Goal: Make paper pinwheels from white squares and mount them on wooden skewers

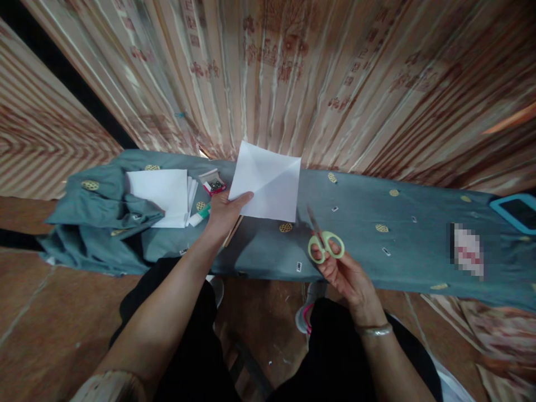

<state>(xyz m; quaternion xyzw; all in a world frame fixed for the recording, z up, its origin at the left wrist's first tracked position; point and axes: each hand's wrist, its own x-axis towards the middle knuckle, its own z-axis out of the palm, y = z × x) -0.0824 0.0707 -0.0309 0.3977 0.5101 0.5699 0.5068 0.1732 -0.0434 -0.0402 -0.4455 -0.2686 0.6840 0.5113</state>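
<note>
A white sheet of paper (270, 181) is pinched at its lower left corner by my left hand (226, 209), the thumb lying on top. The sheet is raised over the cloth, and a faint diagonal line crosses it. My right hand (345, 276) grips scissors with light green handles (319, 248), fingers at the loops. Their blades point up and away, a short gap to the right of the paper. Beside my left wrist lies a white and green tube (200, 214). Part of a thin wooden stick (233, 231) shows below the paper.
A stack of white paper (161, 192) lies at the left, partly covered by bunched cloth. A small open box (213, 183) holds small dark items. The teal cloth (360, 206) covers a long narrow surface. A blue-framed device (517, 212) sits far right. Curtains (268, 72) hang behind.
</note>
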